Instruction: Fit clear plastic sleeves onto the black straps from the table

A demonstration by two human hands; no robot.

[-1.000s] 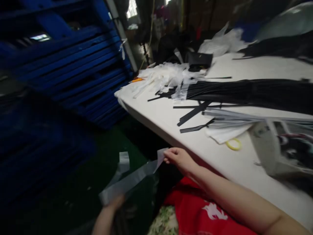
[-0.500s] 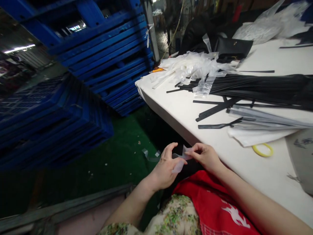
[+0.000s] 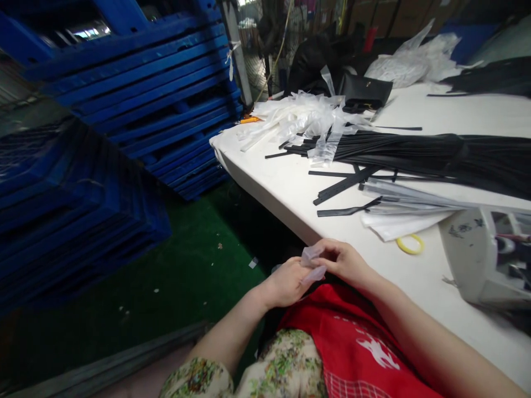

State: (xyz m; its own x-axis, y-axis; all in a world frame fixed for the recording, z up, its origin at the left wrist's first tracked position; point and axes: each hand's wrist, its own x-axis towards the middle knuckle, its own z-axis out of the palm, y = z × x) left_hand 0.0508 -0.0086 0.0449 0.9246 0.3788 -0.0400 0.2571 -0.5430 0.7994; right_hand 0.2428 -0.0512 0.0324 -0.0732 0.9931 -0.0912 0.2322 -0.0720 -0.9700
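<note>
Close together over my lap, at the table's near edge, both my hands work on a thin, translucent plastic strip (image 3: 314,275). My left hand (image 3: 285,283) is closed, and one end of the strip sticks out past its thumb. With thumb and fingertips my right hand (image 3: 341,262) pinches another part of the strip, which stands up between the hands. The middle of the strip is hidden behind the fingers. Below the hands lies a red apron (image 3: 348,342) with a white print.
On the white table (image 3: 286,199) lie black strips (image 3: 398,149), crumpled clear plastic strips (image 3: 307,119), grey and white strips (image 3: 410,213), a yellow ring (image 3: 410,244), an orange-handled cutter (image 3: 250,119) and a white holder (image 3: 468,260). Blue pallets (image 3: 166,105) stand stacked on the left.
My hands have come closer together, and the left fingers have closed. The plastic strip no longer trails out over the floor to the left. The view has swung right, showing more of the white holder.
</note>
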